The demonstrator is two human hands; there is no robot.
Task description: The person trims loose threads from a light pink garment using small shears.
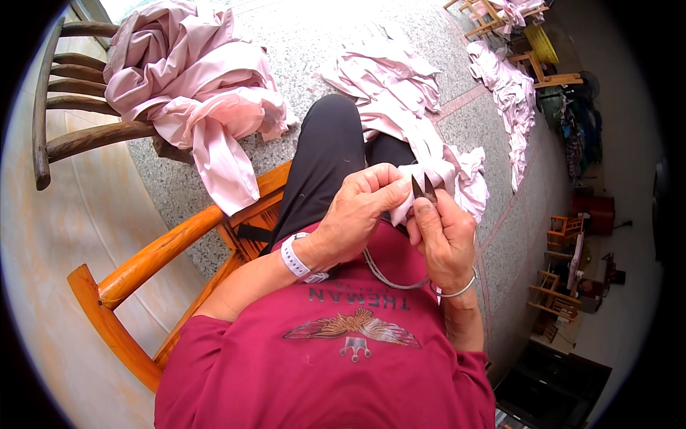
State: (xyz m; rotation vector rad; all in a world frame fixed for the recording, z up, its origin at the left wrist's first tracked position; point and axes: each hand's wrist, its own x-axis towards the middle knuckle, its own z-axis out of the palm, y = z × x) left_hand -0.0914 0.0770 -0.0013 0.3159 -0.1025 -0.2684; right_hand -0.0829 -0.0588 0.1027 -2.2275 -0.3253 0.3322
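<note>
A pair of dark thread snips (424, 189) sits in my right hand (449, 239), its two pointed blades apart and aimed away from me. My left hand (361, 207) pinches the edge of a pale pink cloth (389, 89) between thumb and fingers, right beside the blades. From my hands the cloth drapes over my knee and spreads across the floor ahead. Some of its folds hang past my right fingers. What lies between the blades is too small to make out. A thin cord (386, 280) loops from near my lap toward my right wrist.
At the left, a wooden chair (78, 89) bears a heap of pink cloth (193, 79). The orange wooden chair (153, 257) under me has an armrest on my left. More pink cloth (511, 100) trails over the speckled floor (286, 43) at the right, near small wooden stools (547, 75).
</note>
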